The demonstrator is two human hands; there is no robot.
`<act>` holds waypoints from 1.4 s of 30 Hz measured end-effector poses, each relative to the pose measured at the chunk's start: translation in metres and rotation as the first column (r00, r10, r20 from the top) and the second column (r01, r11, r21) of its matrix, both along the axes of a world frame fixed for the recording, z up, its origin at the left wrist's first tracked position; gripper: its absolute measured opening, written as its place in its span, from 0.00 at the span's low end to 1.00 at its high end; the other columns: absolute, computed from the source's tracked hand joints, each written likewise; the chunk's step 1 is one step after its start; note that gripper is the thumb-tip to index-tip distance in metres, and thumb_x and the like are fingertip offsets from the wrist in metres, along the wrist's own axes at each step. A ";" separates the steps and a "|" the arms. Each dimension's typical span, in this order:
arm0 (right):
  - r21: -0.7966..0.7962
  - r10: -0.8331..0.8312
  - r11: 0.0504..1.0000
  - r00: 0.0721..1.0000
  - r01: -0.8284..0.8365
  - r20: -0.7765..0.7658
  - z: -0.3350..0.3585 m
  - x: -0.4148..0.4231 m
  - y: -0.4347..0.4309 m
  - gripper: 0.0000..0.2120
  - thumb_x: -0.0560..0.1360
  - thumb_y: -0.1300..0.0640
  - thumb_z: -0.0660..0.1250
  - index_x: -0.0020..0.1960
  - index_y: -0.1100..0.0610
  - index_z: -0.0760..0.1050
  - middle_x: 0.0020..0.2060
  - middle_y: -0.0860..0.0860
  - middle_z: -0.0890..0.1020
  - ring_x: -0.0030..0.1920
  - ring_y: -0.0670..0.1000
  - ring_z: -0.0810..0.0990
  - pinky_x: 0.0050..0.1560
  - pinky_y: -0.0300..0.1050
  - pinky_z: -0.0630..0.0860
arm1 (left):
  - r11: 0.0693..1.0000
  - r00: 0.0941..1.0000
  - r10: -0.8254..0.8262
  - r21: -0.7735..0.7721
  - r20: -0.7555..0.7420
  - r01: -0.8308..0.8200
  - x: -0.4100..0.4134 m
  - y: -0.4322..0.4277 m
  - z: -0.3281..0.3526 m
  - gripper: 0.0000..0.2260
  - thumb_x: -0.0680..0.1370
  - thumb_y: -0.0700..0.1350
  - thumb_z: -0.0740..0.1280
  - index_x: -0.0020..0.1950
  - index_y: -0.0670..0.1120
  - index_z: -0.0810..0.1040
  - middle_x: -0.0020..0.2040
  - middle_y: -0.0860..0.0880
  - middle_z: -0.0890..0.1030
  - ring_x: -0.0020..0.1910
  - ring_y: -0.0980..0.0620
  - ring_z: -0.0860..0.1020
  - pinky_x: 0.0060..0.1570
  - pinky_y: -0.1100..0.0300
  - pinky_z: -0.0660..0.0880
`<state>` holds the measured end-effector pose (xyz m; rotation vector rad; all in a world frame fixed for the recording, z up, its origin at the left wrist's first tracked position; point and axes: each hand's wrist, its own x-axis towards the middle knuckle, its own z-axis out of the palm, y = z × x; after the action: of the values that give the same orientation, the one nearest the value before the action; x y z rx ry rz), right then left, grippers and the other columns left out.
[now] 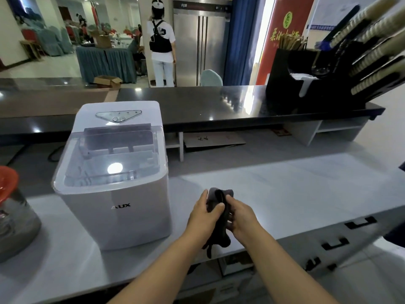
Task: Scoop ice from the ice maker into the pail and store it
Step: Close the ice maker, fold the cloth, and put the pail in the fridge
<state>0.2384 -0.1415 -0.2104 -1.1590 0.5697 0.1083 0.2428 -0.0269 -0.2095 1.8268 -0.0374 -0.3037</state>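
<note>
Ice maker (114,207) on my screen, white with AUX on its front, standing on the pale counter (285,189) left of centre. Its clear lid (109,154) is down, and a ceiling light glares off it, so I cannot make out any ice inside. Neither hand is on the machine. Both are just to its right, near the counter's front edge, wrapped around a dark cloth (220,233) (could be a glove, I can't tell). Left hand (202,218): thumb pressed across the fabric, fingers closed in behind it. Right hand (243,218): fingers curled around the cloth from the other side, knuckles toward me. A loose end of the cloth hangs below the two wrists.

At the far left edge, a steel pail (15,220) under a red lid (6,183), only partly in frame, near the machine but apart from it. Behind the counter runs a glossy dark ledge (219,104), with a black holder (285,84) on its right end. Beyond it, a person (162,40) with a black backpack faces away, beside a steel refrigerator (201,44).
</note>
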 end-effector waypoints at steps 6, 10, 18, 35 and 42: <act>-0.020 0.097 0.995 0.994 -0.096 0.054 0.003 0.005 -0.010 0.07 0.77 0.61 0.62 0.48 0.63 0.78 0.36 0.56 0.85 0.40 0.54 0.84 0.36 0.48 0.80 | 0.991 0.991 0.128 -0.039 -0.028 -0.129 0.009 -0.002 -0.002 0.21 0.75 0.44 0.68 0.67 0.51 0.71 0.61 0.48 0.75 0.57 0.47 0.76 0.58 0.49 0.75; -0.150 0.026 0.988 0.999 -0.032 -0.042 0.004 0.020 -0.027 0.08 0.78 0.58 0.61 0.49 0.60 0.78 0.38 0.54 0.84 0.41 0.55 0.81 0.34 0.46 0.77 | 0.945 0.931 0.312 -0.041 -0.189 -0.324 0.020 0.012 -0.009 0.18 0.77 0.38 0.61 0.66 0.48 0.70 0.59 0.46 0.78 0.56 0.44 0.76 0.58 0.49 0.74; -0.587 -0.038 0.809 0.993 -0.037 -0.115 -0.026 0.040 -0.060 0.08 0.77 0.61 0.61 0.51 0.58 0.78 0.53 0.56 0.80 0.51 0.56 0.78 0.48 0.48 0.77 | 0.960 0.941 0.279 0.037 -0.192 -0.277 0.031 0.020 -0.035 0.15 0.77 0.35 0.59 0.62 0.44 0.69 0.54 0.46 0.77 0.51 0.46 0.76 0.51 0.55 0.75; -0.983 0.257 0.049 0.954 -0.175 -0.157 -0.038 -0.002 -0.020 0.13 0.76 0.64 0.60 0.52 0.57 0.82 0.53 0.53 0.80 0.54 0.54 0.77 0.51 0.43 0.74 | 0.938 0.996 -0.087 0.336 0.003 0.080 0.001 0.051 -0.046 0.16 0.77 0.37 0.61 0.56 0.56 0.78 0.61 0.54 0.77 0.54 0.56 0.74 0.50 0.67 0.68; -0.985 0.319 0.071 0.939 -0.157 -0.126 -0.011 -0.025 0.059 0.13 0.78 0.57 0.58 0.56 0.51 0.80 0.55 0.48 0.82 0.54 0.50 0.78 0.47 0.40 0.72 | 0.958 0.978 -0.193 0.203 -0.077 0.204 -0.016 0.099 -0.038 0.11 0.75 0.39 0.65 0.47 0.57 0.77 0.48 0.56 0.81 0.45 0.59 0.78 0.46 0.65 0.74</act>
<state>0.2134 -0.0829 -0.2210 -2.6584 0.2468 -0.1150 0.2263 0.0725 -0.2480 2.0275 -0.1555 -0.5178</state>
